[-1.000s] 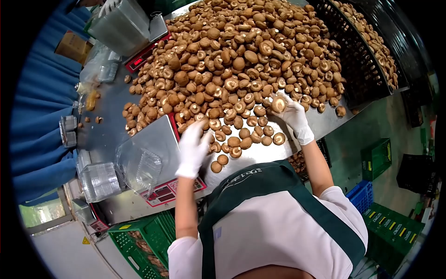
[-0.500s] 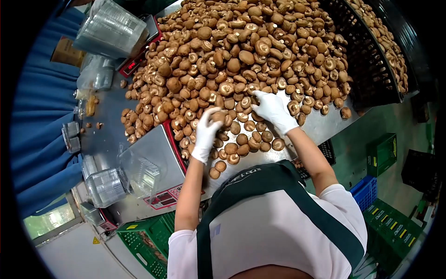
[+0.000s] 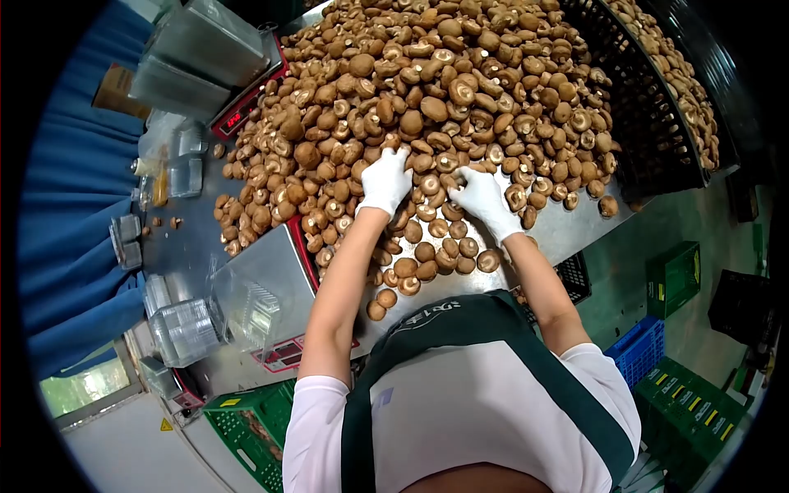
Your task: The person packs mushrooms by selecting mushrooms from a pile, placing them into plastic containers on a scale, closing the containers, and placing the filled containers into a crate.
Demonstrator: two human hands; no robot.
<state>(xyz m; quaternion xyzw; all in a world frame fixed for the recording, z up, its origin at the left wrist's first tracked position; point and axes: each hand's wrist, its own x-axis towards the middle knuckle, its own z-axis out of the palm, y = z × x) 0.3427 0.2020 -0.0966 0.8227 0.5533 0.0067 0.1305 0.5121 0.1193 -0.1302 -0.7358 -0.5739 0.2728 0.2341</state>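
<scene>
My left hand (image 3: 386, 181), in a white glove, reaches into the near side of a big heap of brown mushrooms (image 3: 436, 107). Its fingers are apart and their tips touch mushrooms. To its right, my right hand (image 3: 482, 199), gloved too, has finger and thumb parted beside mushrooms at the heap's lower edge. Tips of both hands are partly lost among the caps. Between and below the hands, loose mushrooms (image 3: 425, 251) lie spread on the metal table (image 3: 567, 226), some caps up, others showing their pale undersides.
A scale (image 3: 271, 283) with a clear plastic tray (image 3: 251, 311) on it stands left of my arm. Stacked clear containers (image 3: 197, 53) rest on another scale at the back left. A black crate (image 3: 657, 107) of mushrooms leans at the right; green crates (image 3: 686, 407) stand on the floor.
My left hand has moved up and slightly right into the heap; a mushroom was between its fingers before. My right hand has shifted slightly down. The stacked containers at back left look repositioned.
</scene>
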